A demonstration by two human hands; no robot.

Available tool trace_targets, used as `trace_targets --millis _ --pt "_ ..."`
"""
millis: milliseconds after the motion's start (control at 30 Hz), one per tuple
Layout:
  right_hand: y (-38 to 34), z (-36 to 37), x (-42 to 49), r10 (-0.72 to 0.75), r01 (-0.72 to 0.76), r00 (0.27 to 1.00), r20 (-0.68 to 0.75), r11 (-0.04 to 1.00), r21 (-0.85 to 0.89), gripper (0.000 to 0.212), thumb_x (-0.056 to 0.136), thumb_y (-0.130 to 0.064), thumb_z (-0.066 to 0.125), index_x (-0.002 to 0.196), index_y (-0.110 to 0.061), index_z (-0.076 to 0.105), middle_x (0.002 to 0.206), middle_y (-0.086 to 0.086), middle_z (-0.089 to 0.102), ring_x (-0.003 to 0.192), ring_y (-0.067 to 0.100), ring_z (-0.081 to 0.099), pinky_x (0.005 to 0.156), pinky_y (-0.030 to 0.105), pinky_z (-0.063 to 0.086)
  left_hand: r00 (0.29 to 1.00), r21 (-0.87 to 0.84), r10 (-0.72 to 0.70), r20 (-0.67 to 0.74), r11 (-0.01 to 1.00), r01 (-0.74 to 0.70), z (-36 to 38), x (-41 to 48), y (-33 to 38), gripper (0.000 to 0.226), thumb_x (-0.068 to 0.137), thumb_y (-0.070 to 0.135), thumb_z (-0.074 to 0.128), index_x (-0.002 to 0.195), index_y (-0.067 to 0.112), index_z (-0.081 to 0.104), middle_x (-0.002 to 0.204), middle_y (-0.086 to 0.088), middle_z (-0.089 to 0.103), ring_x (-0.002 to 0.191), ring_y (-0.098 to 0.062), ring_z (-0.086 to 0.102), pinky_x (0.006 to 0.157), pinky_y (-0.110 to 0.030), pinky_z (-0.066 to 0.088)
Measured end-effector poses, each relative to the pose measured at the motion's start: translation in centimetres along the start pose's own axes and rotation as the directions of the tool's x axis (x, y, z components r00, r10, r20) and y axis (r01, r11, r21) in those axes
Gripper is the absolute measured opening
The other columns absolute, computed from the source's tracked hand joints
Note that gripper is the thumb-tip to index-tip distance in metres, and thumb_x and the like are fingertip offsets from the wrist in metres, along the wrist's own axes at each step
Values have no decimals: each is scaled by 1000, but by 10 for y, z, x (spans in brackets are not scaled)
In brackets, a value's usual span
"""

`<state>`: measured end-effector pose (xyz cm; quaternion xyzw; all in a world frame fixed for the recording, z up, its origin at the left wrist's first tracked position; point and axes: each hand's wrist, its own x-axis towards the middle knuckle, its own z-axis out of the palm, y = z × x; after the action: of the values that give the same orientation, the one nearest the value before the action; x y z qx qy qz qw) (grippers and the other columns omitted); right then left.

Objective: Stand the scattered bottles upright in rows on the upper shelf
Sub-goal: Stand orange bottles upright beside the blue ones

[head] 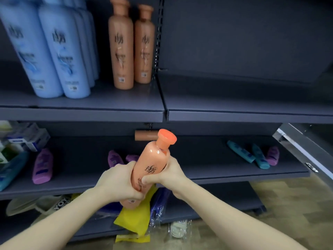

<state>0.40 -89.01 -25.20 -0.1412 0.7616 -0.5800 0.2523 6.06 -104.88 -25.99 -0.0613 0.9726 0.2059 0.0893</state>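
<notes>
you hold the orange bottle tilted, cap up, in front of the lower shelf — your left hand has its fingers curled round the lower part, and your right hand has its fingers wrapped round the middle. two tan bottles stand upright on the upper shelf.

Blue bottles blurred, tops cut off; brown cylinder partly hidden behind held bottle.

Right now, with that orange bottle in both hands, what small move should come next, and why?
Probably lift the held bottle to the upper shelf and stand it by the two upright orange bottles. The left hand and right hand both grip it, and bare shelf lies before that pair.
</notes>
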Motion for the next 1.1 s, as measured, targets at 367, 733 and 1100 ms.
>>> trace_targets --millis 367,733,1100 --pt "-104 -33 -11 -136 132 990 -29 985 -107 51 61 -1 84 95 -25 56 86 -6 68 87 9 65 78 27 55 991 1 87 -98 996 -87 -92 -2 44 49 39 56 60 81 34 45 76 12 62 69 -11 60 52 -22 39" --pt "-183 -45 -28 -185 186 983 17 978 -91 39 67 6 77 96 -13 58 85 3 68 67 7 68 54 25 55 972 -138 70 -224 985 -103 -156 -19 69 46 42 46 66 84 34 54 77 11 66 71 -8 63 60 -25 53" --pt "-227 -60 -40 -330 324 944 -25 936 -135 67 64 -1 82 119 -22 50 103 1 67 95 14 66 77 33 57 931 -346 22 -363 925 -157 -184 -30 101 54 41 42 70 92 27 62 82 9 69 77 -9 66 74 -33 57"
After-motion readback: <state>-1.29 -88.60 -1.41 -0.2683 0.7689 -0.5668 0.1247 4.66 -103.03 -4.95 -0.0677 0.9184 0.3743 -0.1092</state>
